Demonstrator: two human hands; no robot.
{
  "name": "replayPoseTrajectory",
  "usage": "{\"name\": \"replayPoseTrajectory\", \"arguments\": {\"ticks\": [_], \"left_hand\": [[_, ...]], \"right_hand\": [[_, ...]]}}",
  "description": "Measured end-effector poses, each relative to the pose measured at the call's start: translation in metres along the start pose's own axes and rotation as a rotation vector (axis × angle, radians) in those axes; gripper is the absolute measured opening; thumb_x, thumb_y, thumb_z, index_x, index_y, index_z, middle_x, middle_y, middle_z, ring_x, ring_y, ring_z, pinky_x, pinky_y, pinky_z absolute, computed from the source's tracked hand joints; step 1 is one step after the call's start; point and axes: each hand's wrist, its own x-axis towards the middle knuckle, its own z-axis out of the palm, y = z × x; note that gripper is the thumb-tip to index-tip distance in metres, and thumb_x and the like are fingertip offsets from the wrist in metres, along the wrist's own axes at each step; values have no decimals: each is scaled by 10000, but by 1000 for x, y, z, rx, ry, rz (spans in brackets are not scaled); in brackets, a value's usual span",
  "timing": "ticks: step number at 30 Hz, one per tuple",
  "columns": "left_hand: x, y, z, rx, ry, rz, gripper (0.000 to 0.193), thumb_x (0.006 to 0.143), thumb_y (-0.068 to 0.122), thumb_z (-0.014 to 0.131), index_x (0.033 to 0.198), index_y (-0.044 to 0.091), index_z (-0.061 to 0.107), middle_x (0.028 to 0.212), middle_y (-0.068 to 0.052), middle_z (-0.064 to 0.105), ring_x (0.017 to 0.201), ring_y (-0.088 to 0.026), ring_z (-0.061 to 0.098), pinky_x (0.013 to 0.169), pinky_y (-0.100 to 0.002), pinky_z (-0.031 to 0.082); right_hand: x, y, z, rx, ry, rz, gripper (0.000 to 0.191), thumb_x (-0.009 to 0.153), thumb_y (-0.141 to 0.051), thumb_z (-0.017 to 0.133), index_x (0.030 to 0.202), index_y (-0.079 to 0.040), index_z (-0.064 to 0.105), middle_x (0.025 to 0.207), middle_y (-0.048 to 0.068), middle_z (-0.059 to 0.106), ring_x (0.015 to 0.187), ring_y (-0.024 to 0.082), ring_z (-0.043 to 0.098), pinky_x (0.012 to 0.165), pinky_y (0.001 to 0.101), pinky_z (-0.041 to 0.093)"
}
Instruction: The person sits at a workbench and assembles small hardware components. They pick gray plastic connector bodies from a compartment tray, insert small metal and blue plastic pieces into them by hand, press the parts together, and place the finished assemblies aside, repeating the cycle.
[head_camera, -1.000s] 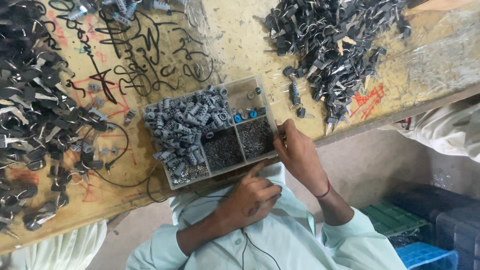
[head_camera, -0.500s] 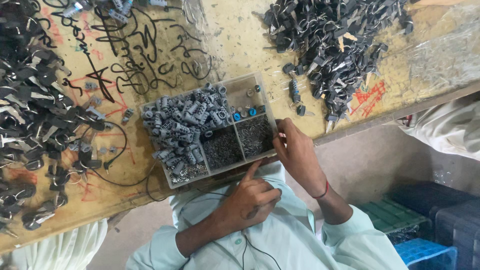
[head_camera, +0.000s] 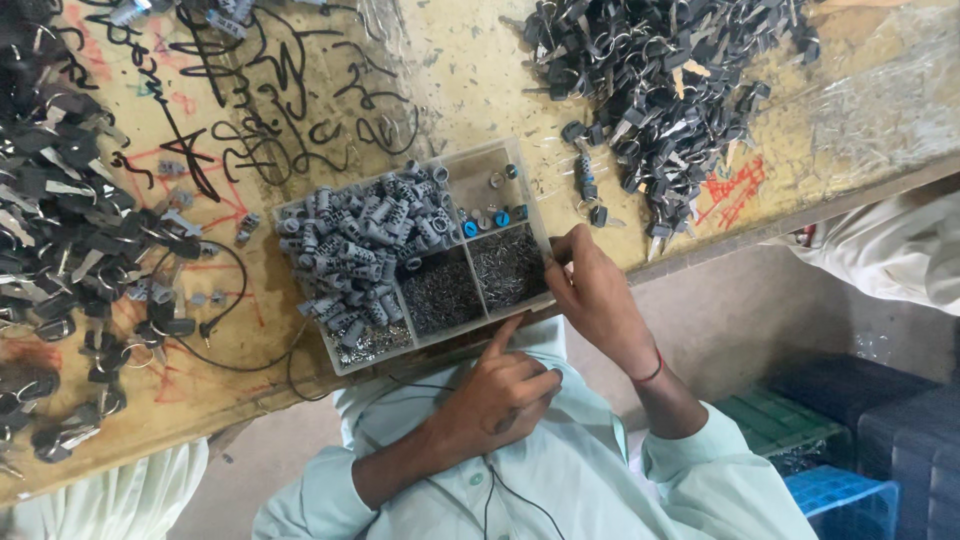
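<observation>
Head view: hardly anything has moved over the last second; both your hands keep their places at the near right corner of the clear compartment tray (head_camera: 420, 345), and the tray itself lies where it did on the scribbled wooden bench (head_camera: 470, 70). Your right hand (head_camera: 600, 300) rests against the tray's right wall, fingertips bunched over the compartment of fine metal pins (head_camera: 505, 265); I cannot tell whether they pinch a pin. Your left hand (head_camera: 495, 395) is curled shut with only the index finger out, its tip at the tray's near rim. You look to be picking or sorting pins. Lifting one calls for a fine two-finger pinch, with the left hand steadying the tray. Grey cylinders (head_camera: 370, 240) fill the tray's left half, and dark key heaps (head_camera: 660, 70) lie beyond
</observation>
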Motion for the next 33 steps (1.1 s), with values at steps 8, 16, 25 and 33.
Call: {"name": "replayPoseTrajectory", "arguments": {"ticks": [8, 16, 25, 33], "left_hand": [[-5, -2, -2, -31, 9, 44, 236, 787, -12, 719, 1011, 49, 678, 831, -68, 672, 865, -255, 704, 1239, -595, 325], [-31, 10, -59, -35, 85, 106, 449, 714, -68, 728, 1157, -6, 693, 1115, -149, 706, 1112, -363, 705, 1050, -474, 560], [-40, -11, -78, 52, 352, 65, 322, 785, -102, 735, 1086, 0, 679, 1125, -127, 716, 1081, -320, 726, 1012, -448, 615], [-45, -35, -70, -33, 442, 65, 364, 815, -147, 705, 1142, 1, 643, 1140, -154, 723, 1094, -358, 721, 1017, -455, 599]], "right_hand": [[-3, 6, -31, 98, 134, 158, 150, 1063, -72, 612, 1189, 4, 585, 1047, 129, 716, 824, 160, 700, 675, 288, 538], [-24, -16, -41, 827, 242, 246, 79, 1136, -89, 565, 1189, -31, 559, 888, 54, 686, 725, 98, 658, 601, 217, 483], [-16, -6, -25, 435, 4, 271, 170, 1126, -90, 559, 1192, 34, 654, 938, 62, 712, 749, 59, 606, 637, 200, 472], [1, -46, 24, 226, 15, 72, 88, 1053, -49, 685, 1112, 6, 719, 856, 48, 697, 730, 67, 633, 649, 224, 493]]}}
